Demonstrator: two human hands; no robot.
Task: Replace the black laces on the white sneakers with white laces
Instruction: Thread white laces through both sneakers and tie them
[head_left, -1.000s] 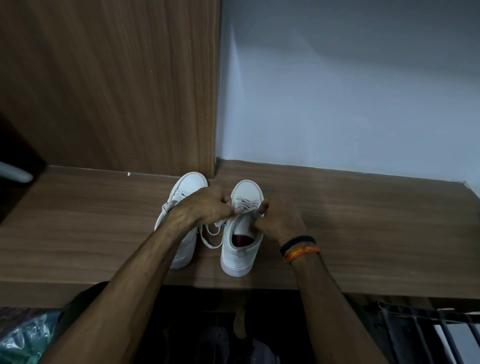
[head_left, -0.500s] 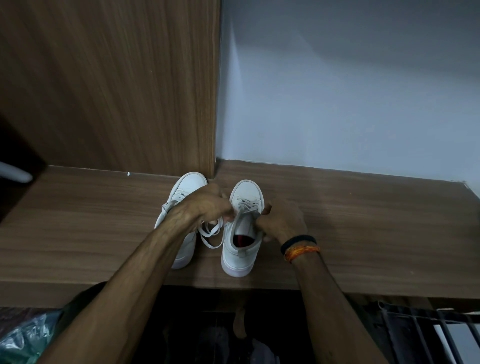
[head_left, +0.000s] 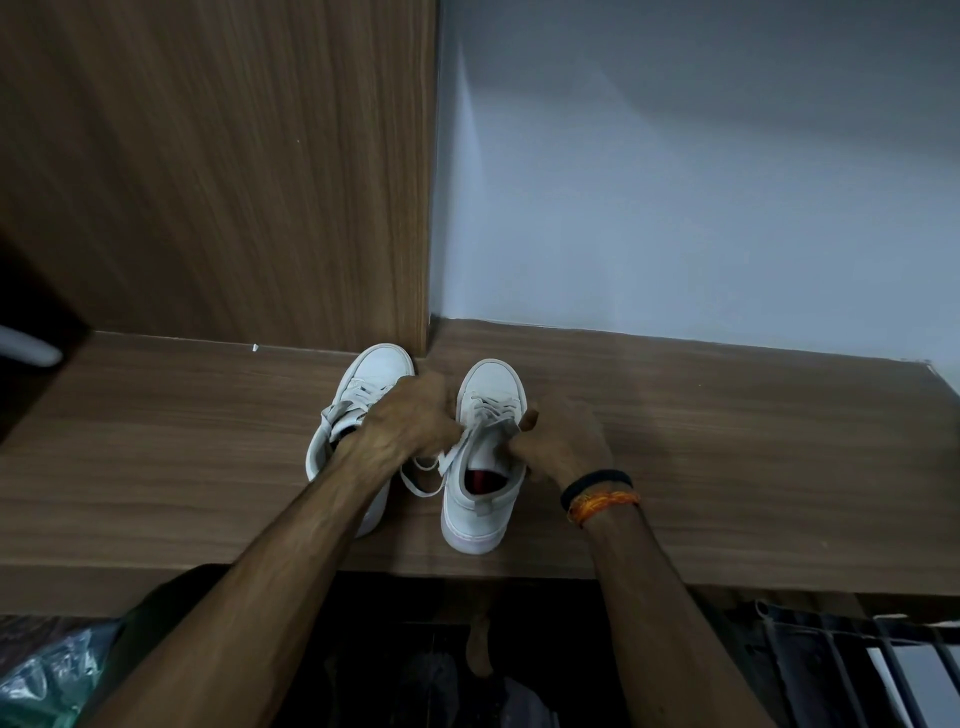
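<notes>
Two white sneakers stand toes-away on the wooden shelf (head_left: 727, 447). The left sneaker (head_left: 376, 371) is partly covered by my left forearm. White laces (head_left: 491, 408) run across the right sneaker (head_left: 478, 501), whose red lining shows inside. My left hand (head_left: 410, 421) pinches a lace end at the shoe's left side, and a loose white loop (head_left: 421, 480) hangs beneath it. My right hand (head_left: 563, 441), with a black band and an orange thread at the wrist, pinches the lace at the shoe's right side. No black laces are visible.
A wooden cabinet side (head_left: 234, 171) rises right behind the left sneaker, and a pale wall (head_left: 701, 171) backs the shelf. Below the shelf's front edge are dark items, a plastic bag (head_left: 36, 686) at the left and a metal rack (head_left: 841, 654) at the right.
Both hands stay at the right sneaker's top eyelets. My left hand has shifted slightly up and toward the shoe, drawing on the lace.
</notes>
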